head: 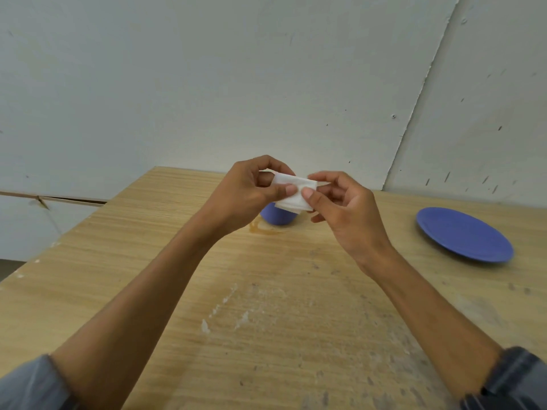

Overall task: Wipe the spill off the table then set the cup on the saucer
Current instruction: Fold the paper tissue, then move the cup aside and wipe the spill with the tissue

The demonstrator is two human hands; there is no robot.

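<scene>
Most of cup behind tissue, L hand, R hand

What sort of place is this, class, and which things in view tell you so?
Likely a bare workroom, not a kitchen: a scuffed, paint-flecked wooden table stands against marked white wall panels with a visible seam.

A light wooden worktop with pale scuffs stands against a white panelled wall, scratched.
</scene>
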